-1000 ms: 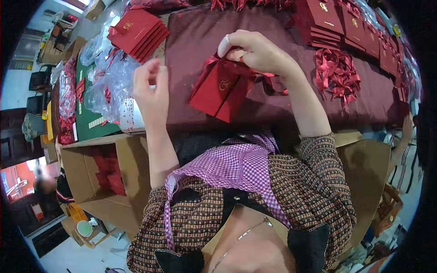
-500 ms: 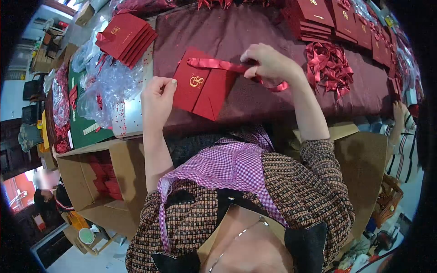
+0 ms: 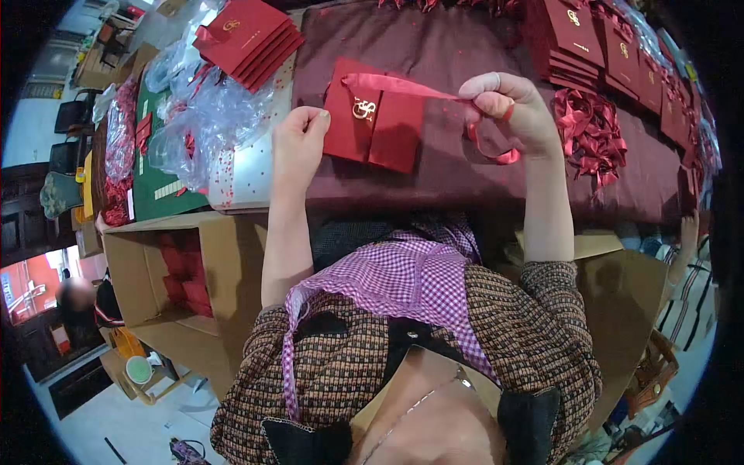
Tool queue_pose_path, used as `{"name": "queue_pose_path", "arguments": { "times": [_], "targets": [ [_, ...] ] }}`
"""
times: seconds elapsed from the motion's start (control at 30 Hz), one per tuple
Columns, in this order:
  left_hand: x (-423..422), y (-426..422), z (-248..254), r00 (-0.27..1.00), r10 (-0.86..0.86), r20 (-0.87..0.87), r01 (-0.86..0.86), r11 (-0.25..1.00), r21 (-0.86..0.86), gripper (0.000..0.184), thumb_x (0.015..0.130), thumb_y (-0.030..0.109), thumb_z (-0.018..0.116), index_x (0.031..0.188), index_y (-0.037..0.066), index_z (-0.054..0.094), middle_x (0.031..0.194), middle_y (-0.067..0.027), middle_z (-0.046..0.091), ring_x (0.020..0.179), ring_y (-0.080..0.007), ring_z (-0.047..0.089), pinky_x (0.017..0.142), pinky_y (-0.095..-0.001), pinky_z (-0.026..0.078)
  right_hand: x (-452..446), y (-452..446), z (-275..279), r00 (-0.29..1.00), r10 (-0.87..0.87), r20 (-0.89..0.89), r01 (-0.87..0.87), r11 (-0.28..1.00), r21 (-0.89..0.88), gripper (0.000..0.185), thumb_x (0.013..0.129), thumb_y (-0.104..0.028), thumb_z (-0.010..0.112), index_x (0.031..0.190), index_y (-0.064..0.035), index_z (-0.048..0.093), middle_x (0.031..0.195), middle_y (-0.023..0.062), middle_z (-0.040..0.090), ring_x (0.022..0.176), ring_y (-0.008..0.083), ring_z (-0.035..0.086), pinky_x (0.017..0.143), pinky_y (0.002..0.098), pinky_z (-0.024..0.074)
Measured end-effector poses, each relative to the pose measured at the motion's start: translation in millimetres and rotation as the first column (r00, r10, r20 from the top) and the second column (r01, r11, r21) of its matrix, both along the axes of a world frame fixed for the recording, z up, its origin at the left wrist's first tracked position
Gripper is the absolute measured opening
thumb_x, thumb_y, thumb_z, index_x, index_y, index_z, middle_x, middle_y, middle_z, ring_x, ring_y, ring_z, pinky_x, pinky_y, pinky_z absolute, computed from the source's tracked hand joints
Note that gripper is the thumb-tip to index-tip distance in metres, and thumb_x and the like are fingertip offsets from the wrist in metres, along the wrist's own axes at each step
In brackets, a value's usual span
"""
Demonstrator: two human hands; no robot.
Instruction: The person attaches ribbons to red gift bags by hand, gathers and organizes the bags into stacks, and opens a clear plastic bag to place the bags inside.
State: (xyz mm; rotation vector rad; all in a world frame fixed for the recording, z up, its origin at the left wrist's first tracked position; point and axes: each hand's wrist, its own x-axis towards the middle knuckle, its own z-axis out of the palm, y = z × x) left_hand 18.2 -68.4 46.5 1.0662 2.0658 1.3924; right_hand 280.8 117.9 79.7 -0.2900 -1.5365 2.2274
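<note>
A flat red paper gift bag [image 3: 395, 139] with a gold emblem lies on the dark red cloth in front of me. My left hand [image 3: 298, 151] is closed in a pinch at the bag's left edge. From the upper part of the bag a red satin ribbon [image 3: 403, 85] runs taut to the right. My right hand [image 3: 508, 108] grips that ribbon between thumb and fingers, and its loose end curls below the hand. To the right of my right hand lies a heap of red ribbons [image 3: 590, 136].
Stacked red bags stand at the upper left [image 3: 248, 43] and upper right [image 3: 562, 39]. Crumpled clear plastic [image 3: 198, 132] covers the left side. An open cardboard box [image 3: 155, 314] with red items sits below the table edge. Another person's arm [image 3: 686, 244] shows at far right.
The ribbon has been drawn further right and is straighter, as my right hand moved right. The bag has turned slightly. The whole view has shifted a little.
</note>
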Motion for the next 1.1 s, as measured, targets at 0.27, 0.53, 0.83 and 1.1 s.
{"name": "queue_pose_path", "arguments": {
  "times": [0.27,0.53,0.83,1.1],
  "targets": [
    [-4.0,-0.5,-3.1,0.947,-0.024,0.320,0.018,1.000,0.021,0.018,0.087,0.009,0.058,0.098,-0.004,0.063,0.080,0.0015,0.060,0.073,-0.0051,0.051,0.067,-0.0209,0.043,-20.6,-36.0,0.5,0.998,0.022,0.057,-0.030,0.990,0.141,0.028,0.083,0.004,0.056,0.110,0.0017,0.062,0.097,0.0088,0.067,0.088,0.0139,0.062,0.079,0.0259,0.0494],
    [9.6,-5.9,11.7,0.909,-0.235,0.346,0.211,0.972,0.106,0.030,0.082,-0.001,0.058,0.111,-0.006,0.058,0.091,-0.0011,0.061,0.079,-0.0057,0.054,0.072,-0.0194,0.045,-60.1,-65.8,-22.4,0.952,-0.307,-0.016,0.212,0.620,0.755,0.014,0.077,-0.008,0.067,0.089,-0.0025,0.061,0.088,0.0090,0.061,0.084,0.0215,0.059,0.075,0.0319,0.0460],
    [22.3,-8.0,22.8,0.954,-0.225,0.198,0.204,0.972,0.119,0.027,0.081,-0.001,0.062,0.107,-0.005,0.059,0.088,0.0000,0.060,0.075,-0.0040,0.051,0.068,-0.0191,0.044,-85.4,-78.5,-22.6,0.931,-0.307,-0.196,0.248,0.142,0.958,0.012,0.076,-0.010,0.062,0.082,-0.0055,0.054,0.082,0.0106,0.053,0.078,0.0301,0.051,0.072,0.0402,0.0416],
    [30.5,-10.2,32.3,0.965,-0.240,0.106,0.226,0.965,0.129,0.026,0.081,-0.001,0.062,0.106,-0.004,0.060,0.084,0.0013,0.058,0.072,-0.0038,0.048,0.064,-0.0189,0.043,-87.9,-71.7,-8.8,0.958,-0.269,-0.097,0.179,0.299,0.937,0.009,0.077,-0.011,0.059,0.075,-0.0029,0.055,0.077,0.0129,0.057,0.078,0.0326,0.053,0.073,0.0413,0.0416]
  ]
}}
